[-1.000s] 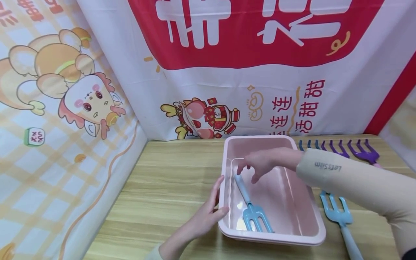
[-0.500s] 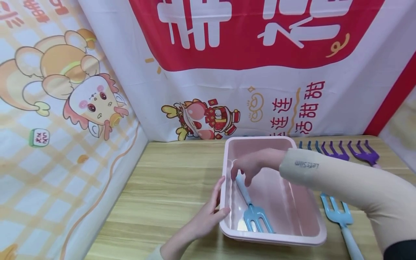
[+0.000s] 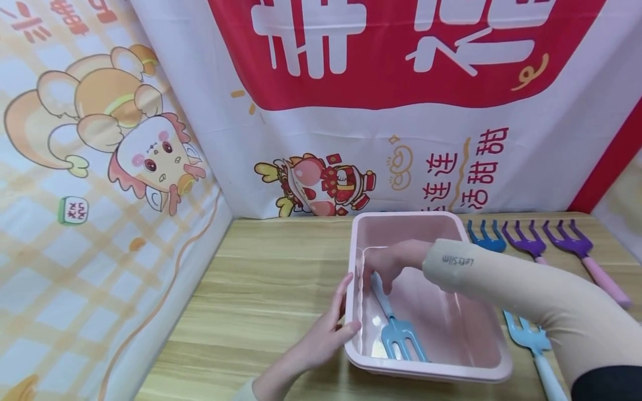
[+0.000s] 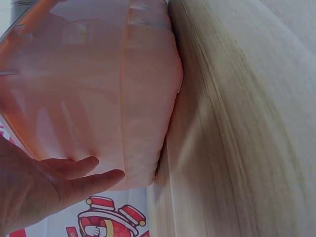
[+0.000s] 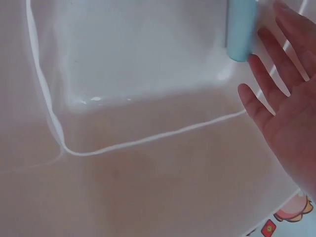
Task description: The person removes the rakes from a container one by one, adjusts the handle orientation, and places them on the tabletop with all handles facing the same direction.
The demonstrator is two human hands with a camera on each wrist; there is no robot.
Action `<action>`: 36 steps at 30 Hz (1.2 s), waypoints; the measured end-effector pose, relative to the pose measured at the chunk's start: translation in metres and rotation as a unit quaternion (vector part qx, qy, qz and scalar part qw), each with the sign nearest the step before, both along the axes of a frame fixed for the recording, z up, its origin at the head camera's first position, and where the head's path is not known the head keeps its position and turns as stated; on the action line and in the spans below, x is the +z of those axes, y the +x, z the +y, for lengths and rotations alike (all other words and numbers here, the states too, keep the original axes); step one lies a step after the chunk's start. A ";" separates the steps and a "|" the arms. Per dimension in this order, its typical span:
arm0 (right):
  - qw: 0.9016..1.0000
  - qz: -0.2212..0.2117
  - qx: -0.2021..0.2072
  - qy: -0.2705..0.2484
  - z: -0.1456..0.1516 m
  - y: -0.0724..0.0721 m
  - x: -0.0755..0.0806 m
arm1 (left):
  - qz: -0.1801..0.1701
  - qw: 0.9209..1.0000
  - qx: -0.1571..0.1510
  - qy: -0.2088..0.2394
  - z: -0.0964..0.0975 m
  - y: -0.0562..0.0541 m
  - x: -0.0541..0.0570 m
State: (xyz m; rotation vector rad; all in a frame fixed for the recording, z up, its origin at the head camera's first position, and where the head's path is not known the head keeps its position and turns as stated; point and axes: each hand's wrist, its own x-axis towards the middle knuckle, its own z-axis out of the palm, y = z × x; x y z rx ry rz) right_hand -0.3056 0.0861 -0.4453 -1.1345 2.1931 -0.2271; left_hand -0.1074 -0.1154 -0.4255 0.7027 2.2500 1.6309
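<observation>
A pink plastic bin (image 3: pixel 431 368) stands on the wooden table. Inside it lies a light blue garden hand fork (image 3: pixel 401 337), tines toward the near side, its handle (image 5: pixel 240 29) slanting to the far left. My right hand (image 3: pixel 385 266) reaches down into the bin around the handle's end. In the right wrist view its fingers are spread and nearly straight beside the handle; the thumb is out of sight there. My left hand (image 3: pixel 326 334) rests against the bin's left side, thumb at the rim. Its fingers (image 4: pixel 94 185) lie extended along the outer wall.
Right of the bin lies another light blue hand fork (image 3: pixel 531 340), partly behind the right sleeve. A dark blue fork (image 3: pixel 486 240) and two purple forks (image 3: pixel 569 242) lie at the back right. Printed cloth (image 3: pixel 301 128) hangs behind and on the left.
My right hand has moved left and lower into the bin, coming down to the fork's handle. The left hand keeps its place on the bin. The view has shifted slightly.
</observation>
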 end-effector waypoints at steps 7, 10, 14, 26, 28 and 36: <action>0.999 -0.005 -0.028 0.018 0.003 0.005 0.002 | 0.003 1.000 0.005 0.000 0.002 -0.001 0.000; 0.997 -0.003 -0.064 0.048 0.002 0.014 0.012 | 0.001 1.000 0.007 0.000 0.003 -0.001 0.000; 0.994 0.020 -0.086 0.070 0.002 0.023 0.022 | 0.000 1.000 0.005 0.002 0.003 -0.001 0.001; 0.992 0.074 -0.060 0.087 -0.002 0.046 0.038 | -0.013 1.000 0.007 0.002 0.005 0.001 0.001; 0.992 0.076 -0.053 0.084 -0.002 0.047 0.039 | -0.012 1.000 0.006 0.002 0.005 0.001 0.001; 0.993 0.052 -0.054 0.094 -0.005 0.052 0.034 | -0.007 1.000 0.005 0.001 0.003 -0.001 0.000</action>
